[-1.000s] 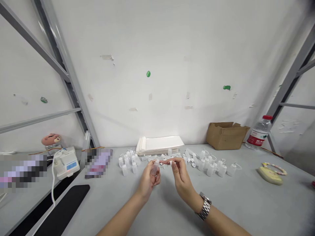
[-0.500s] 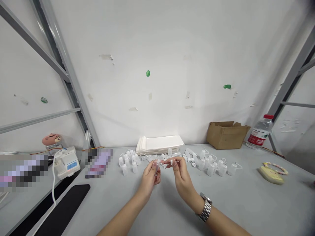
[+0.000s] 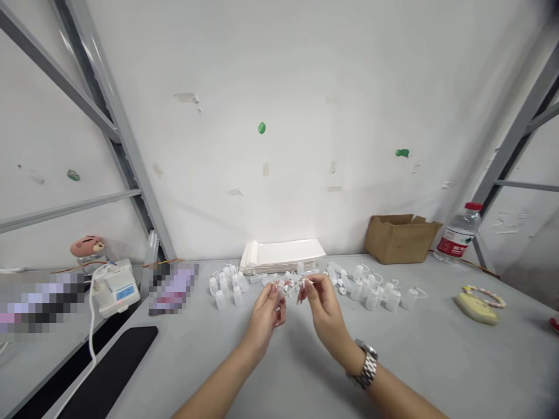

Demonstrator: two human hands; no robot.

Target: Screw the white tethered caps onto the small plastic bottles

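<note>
Over the middle of the table, my left hand is closed around a small translucent bottle, mostly hidden by the fingers. Just to its right, my right hand pinches a small white cap between thumb and forefinger. Behind both hands lie loose white caps and clear bottle parts. Several small capped bottles with loops stand to the left of my hands. More looped bottles are grouped on the right.
A stack of white sheets lies against the wall. At the back right are a cardboard box and a water bottle. A yellow object lies beside a beaded loop. On the left are a power strip and a black mat.
My right hand has turned a little, with its fingers and the white piece shifted slightly. My left hand stays nearly in place. The whole view has shifted slightly.
</note>
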